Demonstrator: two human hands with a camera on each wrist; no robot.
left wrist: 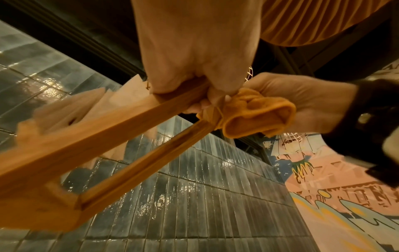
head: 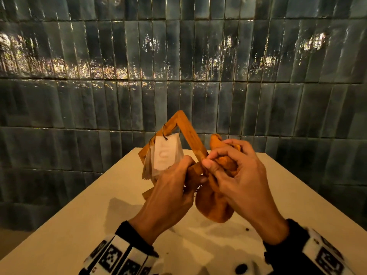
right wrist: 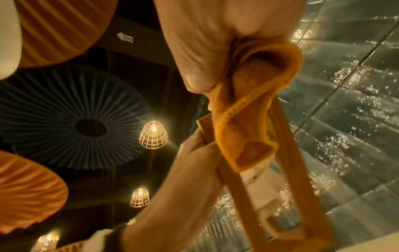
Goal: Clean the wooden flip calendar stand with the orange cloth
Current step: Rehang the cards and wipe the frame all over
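Note:
The wooden flip calendar stand [head: 189, 133] is lifted off the table and tilted, its white cards [head: 164, 153] hanging from rings on the left side. My left hand [head: 174, 187] grips the frame's lower bar, seen from below as the stand [left wrist: 129, 129] in the left wrist view. My right hand [head: 234, 171] holds the bunched orange cloth [head: 214, 203] against the frame's near corner. The cloth [left wrist: 254, 112] wraps that corner. In the right wrist view the cloth [right wrist: 248, 109] drapes over the wooden bar [right wrist: 235, 184].
A cream table [head: 99, 215] lies under my hands, ending near a dark tiled wall [head: 178, 66]. Small dark crumbs [head: 247, 229] lie on the table at the right. Caged ceiling lamps [right wrist: 153, 134] and pleated round panels show overhead.

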